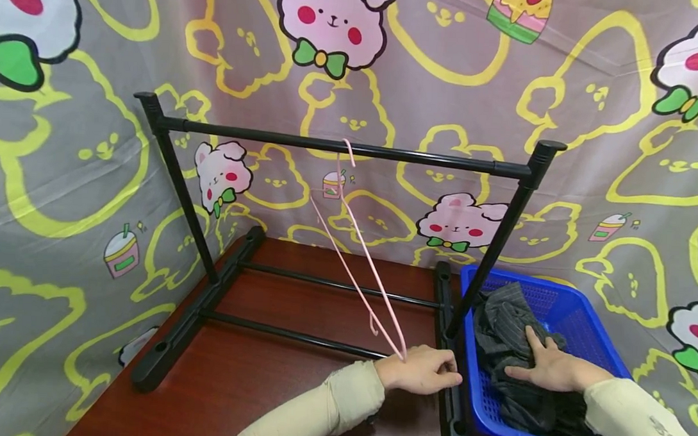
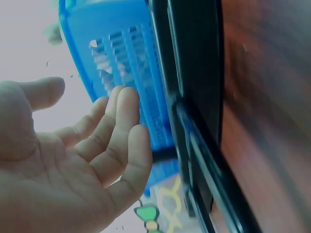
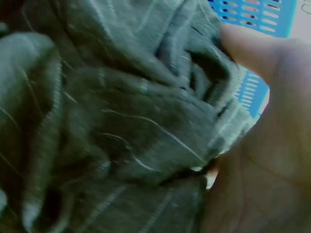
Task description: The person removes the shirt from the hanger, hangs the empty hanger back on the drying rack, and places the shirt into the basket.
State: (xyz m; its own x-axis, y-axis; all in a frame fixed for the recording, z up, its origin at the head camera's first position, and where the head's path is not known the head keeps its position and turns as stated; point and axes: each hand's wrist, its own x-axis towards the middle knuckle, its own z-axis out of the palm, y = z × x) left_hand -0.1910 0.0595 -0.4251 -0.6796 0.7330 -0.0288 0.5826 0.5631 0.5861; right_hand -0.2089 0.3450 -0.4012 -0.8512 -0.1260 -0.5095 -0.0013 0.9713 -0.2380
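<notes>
In the head view my right hand [image 1: 551, 367] rests on a dark grey pinstriped cloth garment [image 1: 509, 320], fingers spread. Folds of the same cloth [image 3: 146, 121] fill most of the right wrist view, with the thumb along their edge. The garment lies crumpled in a blue plastic basket [image 1: 601, 329]. My left hand [image 1: 421, 369] hangs beside the basket with loosely bent fingers and holds nothing; its palm [image 2: 58, 179] shows in the left wrist view. A pink clothes hanger [image 1: 376, 264] hooks over the rack's top bar, its lower end overlapping my left wrist.
A black clothes rack [image 1: 305, 141] stands on a reddish-brown table [image 1: 317, 307], its right foot running alongside the basket. Two low crossbars [image 1: 299, 335] join its feet. Behind and at the sides hangs a grey cartoon-print curtain [image 1: 468, 107].
</notes>
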